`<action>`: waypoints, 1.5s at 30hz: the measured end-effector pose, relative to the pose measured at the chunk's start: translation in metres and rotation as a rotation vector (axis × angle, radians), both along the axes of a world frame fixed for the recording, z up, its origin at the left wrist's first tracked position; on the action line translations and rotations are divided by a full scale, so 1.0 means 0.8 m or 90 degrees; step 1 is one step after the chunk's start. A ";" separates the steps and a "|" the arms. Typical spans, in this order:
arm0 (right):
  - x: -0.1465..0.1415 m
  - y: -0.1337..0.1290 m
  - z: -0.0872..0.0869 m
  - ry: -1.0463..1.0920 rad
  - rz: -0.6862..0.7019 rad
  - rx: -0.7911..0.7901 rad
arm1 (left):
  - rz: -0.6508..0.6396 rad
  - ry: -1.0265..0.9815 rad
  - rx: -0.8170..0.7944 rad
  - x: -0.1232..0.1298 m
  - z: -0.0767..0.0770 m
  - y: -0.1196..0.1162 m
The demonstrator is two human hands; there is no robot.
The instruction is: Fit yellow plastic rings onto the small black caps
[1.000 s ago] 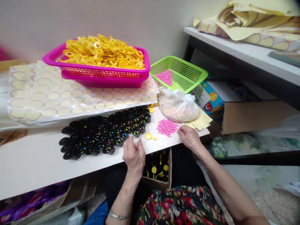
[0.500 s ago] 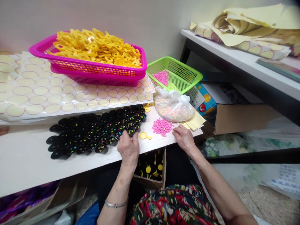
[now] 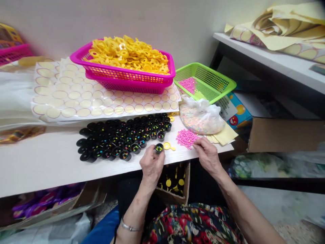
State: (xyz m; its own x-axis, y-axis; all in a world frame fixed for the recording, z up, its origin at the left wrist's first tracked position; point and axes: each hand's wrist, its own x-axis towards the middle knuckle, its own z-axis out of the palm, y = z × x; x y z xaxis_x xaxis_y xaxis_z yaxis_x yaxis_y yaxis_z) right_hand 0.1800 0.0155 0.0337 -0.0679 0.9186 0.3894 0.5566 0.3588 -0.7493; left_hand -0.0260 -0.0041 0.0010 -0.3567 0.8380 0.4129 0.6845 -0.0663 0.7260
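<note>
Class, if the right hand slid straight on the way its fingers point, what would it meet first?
The right hand would probably meet the pile of pink pieces first; it is right beside them, though actual contact is unclear.

The left forearm (image 3: 137, 203) slants up and inward to the left hand (image 3: 152, 166), its thumb and fingers curved toward each other in a grip. The right forearm (image 3: 243, 200) reaches in from the lower right, its hand (image 3: 208, 156) back upward, fingers bent and tips bunched toward the left hand. The two hands are apart.
</note>
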 end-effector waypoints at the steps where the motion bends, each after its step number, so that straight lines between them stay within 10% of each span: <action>1: -0.012 -0.002 0.008 0.035 0.050 -0.013 | -0.039 -0.019 -0.010 0.002 -0.001 -0.005; 7: -0.073 0.000 0.018 0.052 0.212 -0.063 | -0.158 -0.041 -0.046 0.011 -0.006 -0.015; 28: -0.113 0.013 0.024 -0.498 0.290 0.052 | -0.174 -0.089 -0.047 0.007 -0.011 -0.016; 35: -0.097 0.023 0.024 -0.209 0.349 -0.102 | -0.165 -0.073 -0.071 0.009 -0.012 -0.016; 40: -0.084 0.016 0.007 0.012 0.254 -0.103 | -0.158 -0.077 -0.054 0.009 -0.011 -0.019; 45: -0.086 0.000 -0.008 -0.225 0.099 -0.019 | -0.093 -0.084 -0.043 -0.004 -0.017 -0.026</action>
